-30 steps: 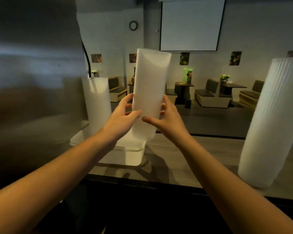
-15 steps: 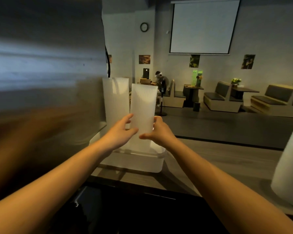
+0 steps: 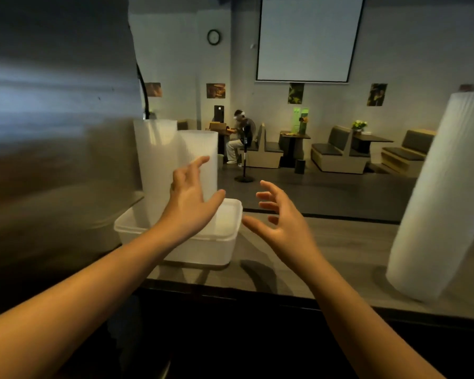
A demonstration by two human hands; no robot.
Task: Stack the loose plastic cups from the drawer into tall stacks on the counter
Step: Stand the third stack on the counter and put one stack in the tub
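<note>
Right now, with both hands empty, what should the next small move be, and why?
Probably draw both hands back toward the drawer for more loose cups. The left hand and right hand are open, holding nothing, and the shorter stack stands upright in the white tub beside the taller stack.

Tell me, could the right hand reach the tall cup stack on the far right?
Probably yes: the right hand is open and holds nothing, and only bare counter lies between it and the tall stack.

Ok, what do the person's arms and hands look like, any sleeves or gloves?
The left arm and right arm are bare to the frame edge, no sleeves in view. The left hand and right hand wear no gloves; no watch, bracelet or ring shows.
</note>
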